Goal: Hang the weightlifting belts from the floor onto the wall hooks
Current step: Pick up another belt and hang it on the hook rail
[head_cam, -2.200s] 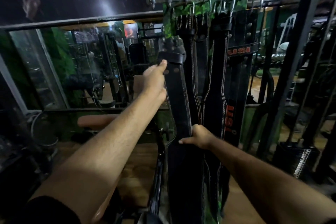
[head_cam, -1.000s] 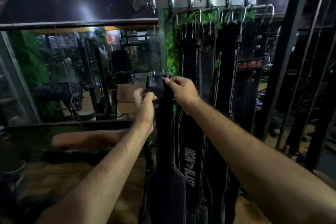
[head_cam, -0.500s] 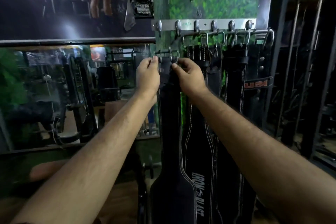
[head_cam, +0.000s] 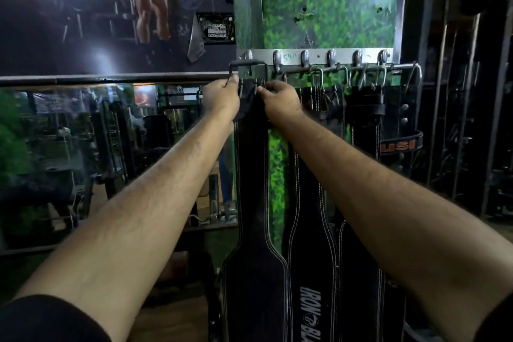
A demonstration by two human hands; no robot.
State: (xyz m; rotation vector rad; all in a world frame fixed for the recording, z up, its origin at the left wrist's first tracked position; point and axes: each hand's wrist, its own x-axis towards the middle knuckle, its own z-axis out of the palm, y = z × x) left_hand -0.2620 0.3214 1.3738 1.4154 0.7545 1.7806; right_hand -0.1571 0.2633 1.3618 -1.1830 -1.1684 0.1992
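A black weightlifting belt (head_cam: 254, 203) hangs straight down from my two hands. My left hand (head_cam: 220, 98) grips its top at the left side of the metal buckle (head_cam: 248, 66). My right hand (head_cam: 281, 100) pinches the top at the right side. The buckle loop sits up against the leftmost hook (head_cam: 248, 56) of the steel hook rail (head_cam: 316, 57); whether it rests on the hook I cannot tell. Several other black belts, one marked IRON BLAST (head_cam: 311, 272), hang from the hooks to the right.
A green leafy wall panel (head_cam: 327, 3) backs the rail. A mirror (head_cam: 97, 147) fills the left wall under a dark poster (head_cam: 83, 8). Dark steel rack frames (head_cam: 458, 105) stand at the right. Wooden floor (head_cam: 166, 322) shows below.
Both hands have raised the belt's buckle end from chest height up to the leftmost hook. Earlier my right hand held the belt lower down, then moved up to the buckle.
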